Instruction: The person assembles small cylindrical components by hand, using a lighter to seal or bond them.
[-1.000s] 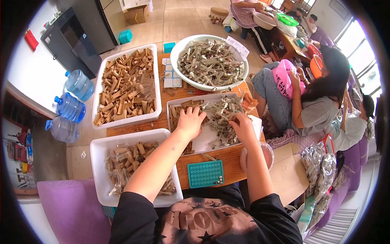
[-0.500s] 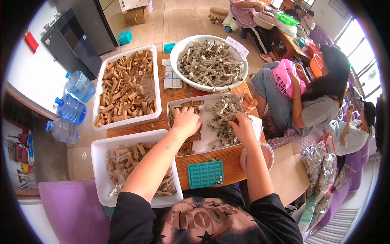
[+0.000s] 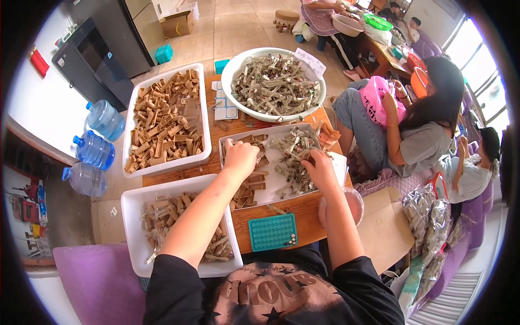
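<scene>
My left hand (image 3: 241, 157) is over the left side of a shallow white box (image 3: 271, 196), its fingers curled down among small brown trough-shaped pieces (image 3: 250, 189). What its fingertips hold is hidden. On the box's right side lies a tangled pile of thin grey-green pieces that look clear-wrapped (image 3: 292, 149). At the near right edge of that pile, my right hand (image 3: 320, 169) has its thumb and fingers drawn together. Whatever is between them is too small to tell. Bare white box floor shows between the two heaps.
Around the box stand a white tub of brown pieces (image 3: 201, 146), a round basin of grey-green pieces (image 3: 230, 97) and a mixed white tub (image 3: 132, 216). A teal tray (image 3: 265, 233) lies near me. A person (image 3: 428, 141) sits to the right, beside an open cardboard box (image 3: 379, 233).
My left hand has shifted slightly left, its fingers now bent further down into the brown pieces. My right hand stays at the grey-green pile, its fingers a little more closed. The view has shifted slightly.
</scene>
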Motion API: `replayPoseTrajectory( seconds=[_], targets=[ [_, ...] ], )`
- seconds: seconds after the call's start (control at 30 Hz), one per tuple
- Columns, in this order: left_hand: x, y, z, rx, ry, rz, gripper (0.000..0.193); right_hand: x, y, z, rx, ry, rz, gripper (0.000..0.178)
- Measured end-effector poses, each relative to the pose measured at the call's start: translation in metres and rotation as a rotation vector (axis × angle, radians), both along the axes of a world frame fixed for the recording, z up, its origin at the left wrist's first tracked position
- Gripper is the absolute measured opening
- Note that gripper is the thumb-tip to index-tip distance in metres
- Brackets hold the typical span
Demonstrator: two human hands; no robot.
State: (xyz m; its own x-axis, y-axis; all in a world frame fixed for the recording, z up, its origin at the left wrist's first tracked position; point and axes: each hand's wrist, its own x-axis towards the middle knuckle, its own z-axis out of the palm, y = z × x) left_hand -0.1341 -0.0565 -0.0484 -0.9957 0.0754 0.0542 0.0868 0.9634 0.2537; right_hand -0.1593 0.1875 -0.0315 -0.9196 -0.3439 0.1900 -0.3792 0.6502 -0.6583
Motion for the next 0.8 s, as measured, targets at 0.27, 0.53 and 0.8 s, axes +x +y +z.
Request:
replayPoseTrajectory(
  seconds=[0.27, 0.53, 0.8],
  targets=[
    [0.003, -0.015, 0.018, -0.441, -0.124, -0.144, 0.01, -0.002, 0.0, -0.003, -0.018, -0.016, 0.014, 0.021],
    [0.003, -0.015, 0.058, 0.168, -0.02, -0.201, 0.012, 0.0, 0.002, -0.006, -0.031, 0.008, 0.01, 0.021],
    [-0.017, 0.065, 0.028, 0.321, 0.032, -0.137, 0.019, 0.003, 0.004, -0.001, -0.051, -0.047, -0.017, 0.029]
  ],
)
